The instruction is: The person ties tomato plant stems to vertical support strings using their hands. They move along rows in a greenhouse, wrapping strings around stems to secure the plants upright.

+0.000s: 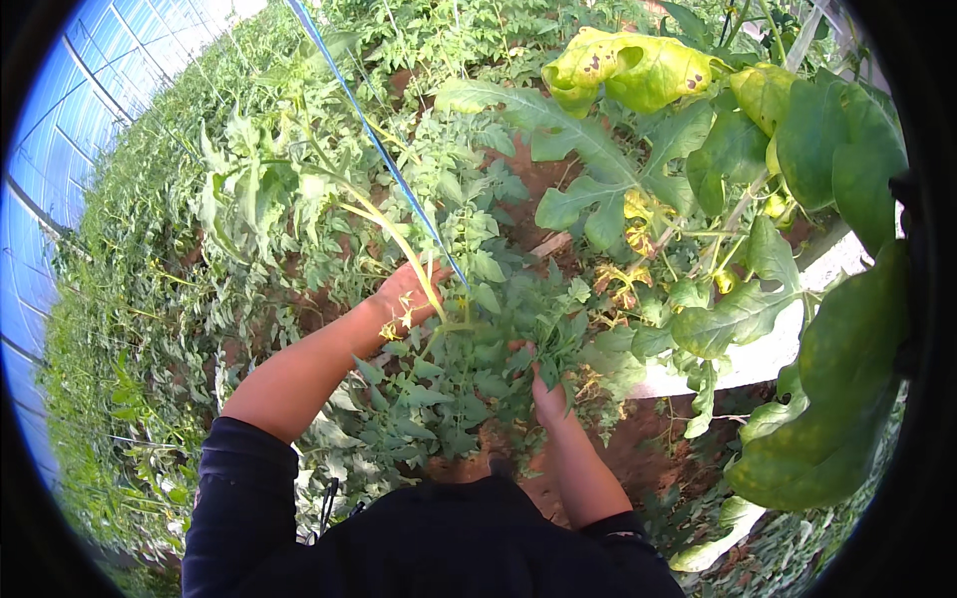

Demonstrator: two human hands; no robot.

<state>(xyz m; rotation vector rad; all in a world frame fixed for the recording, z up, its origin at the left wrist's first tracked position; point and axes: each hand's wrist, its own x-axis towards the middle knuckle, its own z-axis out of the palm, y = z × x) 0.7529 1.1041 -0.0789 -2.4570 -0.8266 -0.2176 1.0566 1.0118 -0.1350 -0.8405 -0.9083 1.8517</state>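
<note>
My left hand (410, 290) reaches in among the foliage of a tomato plant (430, 396). A pale, thick stem (400, 235) with yellow flowers crosses in front of it, and leaves hide its fingertips, so its grip does not show. Beside those fingers a blue twine (381, 146) runs down into the plant. Lower and to the right, my right hand (548, 396) is closed around a bunch of green leafy shoots (557, 336). The shoots cover most of its fingers.
Large lobed leaves (830, 418) hang close on the right, near a yellowed, spotted leaf (635, 71). A white surface (762, 347) shows behind them. Reddish soil (635, 463) lies below. Dense rows of plants (164, 276) fill the left, beside a plastic-film greenhouse wall (52, 149).
</note>
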